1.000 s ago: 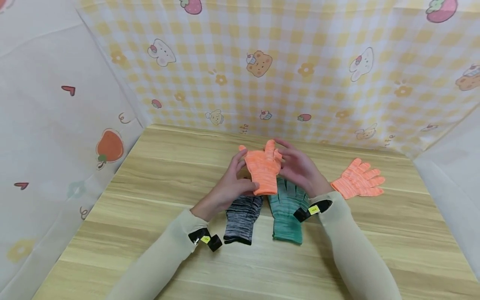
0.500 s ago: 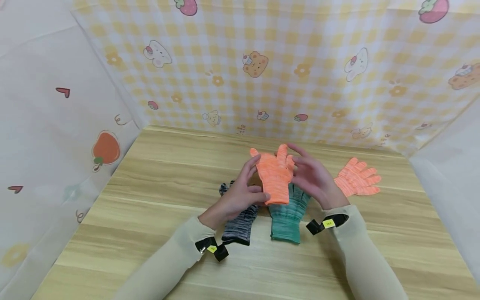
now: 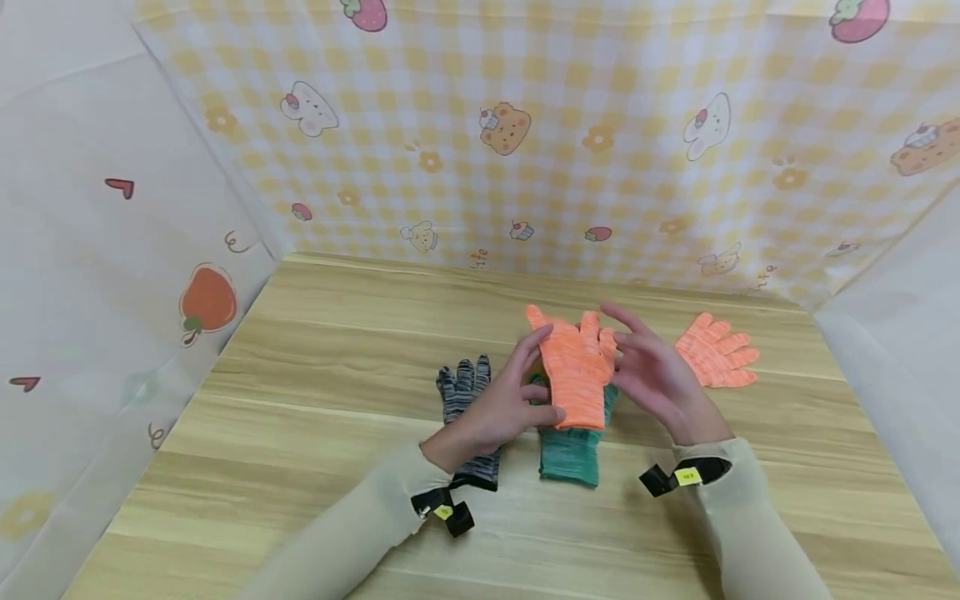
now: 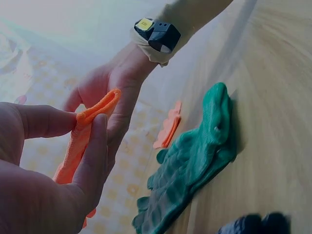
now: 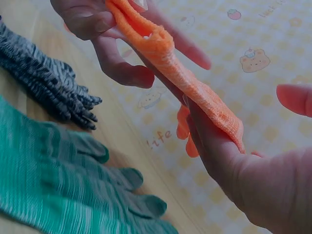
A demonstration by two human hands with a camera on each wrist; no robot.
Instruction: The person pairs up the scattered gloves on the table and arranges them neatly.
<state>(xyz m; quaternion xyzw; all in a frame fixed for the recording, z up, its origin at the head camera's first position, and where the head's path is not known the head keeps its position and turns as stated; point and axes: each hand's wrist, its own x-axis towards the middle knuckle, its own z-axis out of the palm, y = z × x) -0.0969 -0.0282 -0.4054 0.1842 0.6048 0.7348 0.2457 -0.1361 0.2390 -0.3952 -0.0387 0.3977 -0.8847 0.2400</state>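
My left hand [image 3: 504, 414] pinches an orange knit glove [image 3: 576, 371] near its cuff, with the thumb in front. The glove hangs above the table, cuff toward me and fingers pointing away. My right hand [image 3: 660, 385] touches the glove's right side with extended fingers; in the right wrist view one digit [image 5: 294, 99] stands apart from the cloth. Below lies a green glove [image 3: 570, 458], partly covered by the held glove in the head view. Beside it a black-and-grey glove [image 3: 467, 387] lies partly behind my left hand.
A second orange glove [image 3: 717, 350] lies flat at the right, beyond my right hand. Everything rests on a wood-grain table [image 3: 330, 350]. A yellow checked cloth [image 3: 450, 108] hangs along the back edge, with a white printed sheet [image 3: 90, 275] on the left.
Both hands have moved right and toward me with the held orange glove. The black-and-grey glove's fingers have come into sight, and more of the green glove is covered.
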